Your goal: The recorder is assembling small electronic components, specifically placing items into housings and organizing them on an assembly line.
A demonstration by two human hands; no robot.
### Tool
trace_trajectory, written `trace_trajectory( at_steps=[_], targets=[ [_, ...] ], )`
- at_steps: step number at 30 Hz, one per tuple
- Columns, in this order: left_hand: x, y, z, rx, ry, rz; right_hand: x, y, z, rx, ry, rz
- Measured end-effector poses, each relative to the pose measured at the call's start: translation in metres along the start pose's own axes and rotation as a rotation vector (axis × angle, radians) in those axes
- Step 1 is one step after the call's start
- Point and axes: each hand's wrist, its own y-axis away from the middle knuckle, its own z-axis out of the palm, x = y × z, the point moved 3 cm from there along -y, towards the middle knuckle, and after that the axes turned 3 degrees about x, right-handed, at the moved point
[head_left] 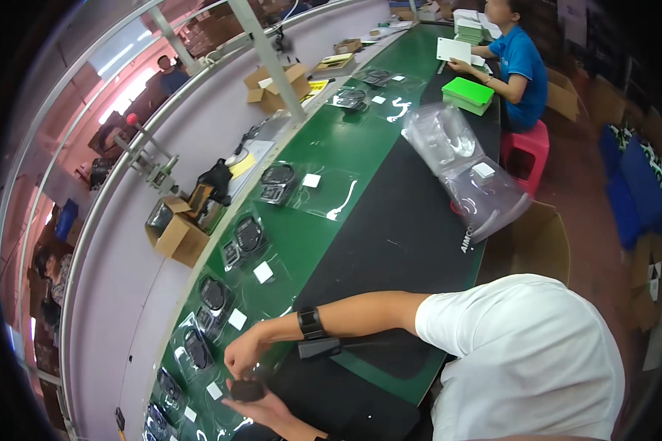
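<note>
My left hand point(266, 409) is at the lower edge, palm turned up, with a small dark rounded object point(248, 391) in its fingers. Its exact kind is not clear. Just above it hangs my right hand point(247, 354), its fingers curled down close to the object; what they pinch, if anything, is hidden. A black band with a dark block point(319, 348) is on my right wrist. Beside my hands, clear plastic packs with black parts, such as one pack point(213, 292), lie in a row on the green work surface point(331, 158). White square cards point(237, 319) lie by them.
Clear plastic bags point(485, 192) lie on the black mat point(368, 228). Farther along, a person in blue point(526, 62) holds a white sheet near a bright green box point(467, 94). Open cartons point(180, 239) stand past the left edge, and a carton point(529, 246) is at the right.
</note>
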Motion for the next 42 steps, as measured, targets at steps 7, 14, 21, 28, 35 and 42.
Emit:
trace_trajectory(
  at_steps=[7, 14, 21, 28, 35, 42],
  targets=[
    [0.008, -0.008, -0.02, -0.058, 0.13, -0.01, 0.004, -0.013, 0.0, -0.241, -0.377, -0.11],
    [-0.016, -0.005, 0.024, -0.166, 0.185, -0.016, -0.008, 0.025, -0.043, -0.062, -0.366, -0.02],
    [-0.015, 0.003, 0.016, -0.08, 0.16, 0.01, -0.001, 0.023, -0.034, -0.083, -0.323, -0.062],
    [-0.015, 0.002, 0.017, -0.078, 0.177, 0.013, -0.003, 0.026, -0.034, -0.073, -0.329, -0.107],
    [-0.018, -0.01, 0.017, -0.088, 0.242, -0.008, -0.006, 0.023, -0.038, 0.024, -0.351, -0.043],
    [-0.016, -0.003, 0.011, -0.081, 0.212, -0.048, 0.005, 0.019, -0.029, 0.086, -0.24, -0.045]
  ],
)
